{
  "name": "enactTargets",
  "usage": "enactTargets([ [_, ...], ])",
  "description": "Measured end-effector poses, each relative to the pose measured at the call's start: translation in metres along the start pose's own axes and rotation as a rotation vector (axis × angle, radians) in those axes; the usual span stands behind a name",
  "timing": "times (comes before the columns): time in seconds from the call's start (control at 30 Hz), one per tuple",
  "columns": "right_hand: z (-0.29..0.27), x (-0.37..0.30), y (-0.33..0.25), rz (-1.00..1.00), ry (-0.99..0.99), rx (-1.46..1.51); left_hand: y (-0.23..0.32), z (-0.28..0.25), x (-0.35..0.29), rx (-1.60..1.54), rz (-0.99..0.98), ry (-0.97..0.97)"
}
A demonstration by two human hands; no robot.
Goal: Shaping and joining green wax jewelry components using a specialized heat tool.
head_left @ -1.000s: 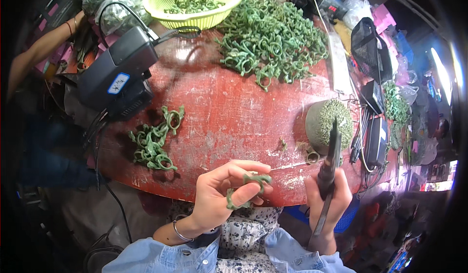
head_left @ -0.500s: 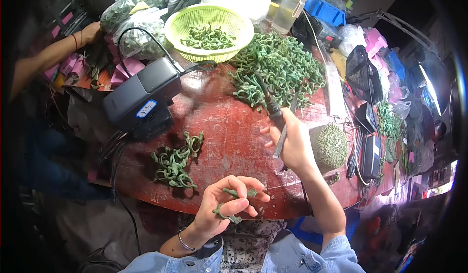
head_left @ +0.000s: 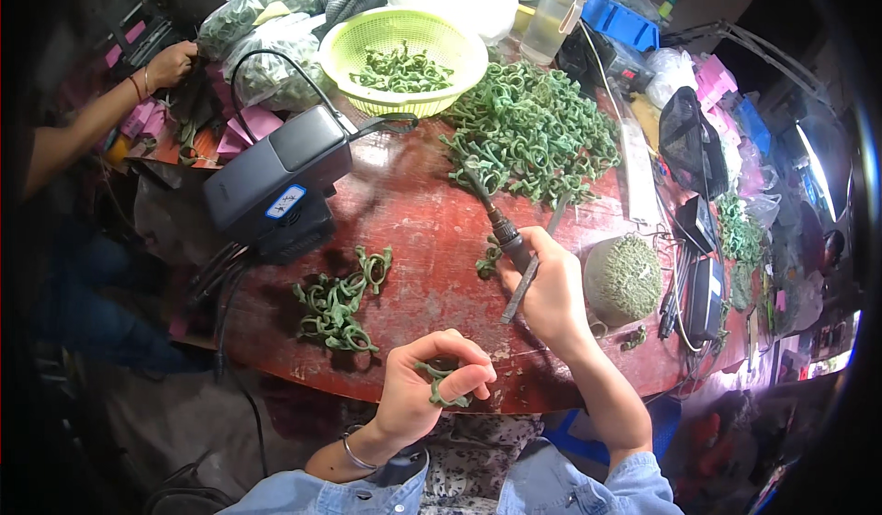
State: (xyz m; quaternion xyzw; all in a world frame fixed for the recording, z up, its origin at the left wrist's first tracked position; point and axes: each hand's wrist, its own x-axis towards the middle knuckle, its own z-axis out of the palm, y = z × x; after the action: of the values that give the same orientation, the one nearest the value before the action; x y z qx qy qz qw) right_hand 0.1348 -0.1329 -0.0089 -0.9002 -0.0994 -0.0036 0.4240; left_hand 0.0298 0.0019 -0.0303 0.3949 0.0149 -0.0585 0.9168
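Note:
My left hand (head_left: 436, 373) is curled near the front edge of the table, its fingers closed round one or more small green ring-shaped pieces (head_left: 446, 391). My right hand (head_left: 551, 290) is closed on a black-handled tool (head_left: 503, 228) whose slim dark tip points up and left. A flat metal strip (head_left: 522, 287) sticks out of the same hand. Beside its fingertips is another green ring-shaped piece (head_left: 488, 260); whether they grip it I cannot tell. A large heap of such pieces (head_left: 542, 129) lies beyond the tool's tip, and a smaller pile (head_left: 340, 304) lies on the left.
The worn red table (head_left: 413, 285) carries a grey box-like device (head_left: 285, 166) with cables. Behind stand a yellow-green colander (head_left: 404, 109) holding green pieces and a clear bottle (head_left: 554, 23). At right are a grey-green speckled round mass (head_left: 627, 278) and adapters. Someone's hand (head_left: 170, 63) is at far left.
My left fingers have curled in more tightly over the green pieces. My right hand has come slightly nearer with its tool, and a green piece now shows beside its fingertips. The view has shifted slightly.

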Motion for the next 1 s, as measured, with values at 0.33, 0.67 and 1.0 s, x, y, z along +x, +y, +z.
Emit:
enactTargets([
  [0.33, 0.003, -0.019, -0.005, 0.026, 0.010, 0.085, -0.004, 0.012, 0.005, 0.276, 0.123, 0.190],
  [0.67, -0.003, -0.016, -0.009, 0.033, -0.113, 0.052, -0.007, 0.005, 0.001, 0.243, 0.149, 0.145],
  [1.0, -0.023, -0.044, -0.023, 0.190, -0.111, 0.164, -0.001, 0.016, -0.001, 0.097, 0.058, 0.194],
])
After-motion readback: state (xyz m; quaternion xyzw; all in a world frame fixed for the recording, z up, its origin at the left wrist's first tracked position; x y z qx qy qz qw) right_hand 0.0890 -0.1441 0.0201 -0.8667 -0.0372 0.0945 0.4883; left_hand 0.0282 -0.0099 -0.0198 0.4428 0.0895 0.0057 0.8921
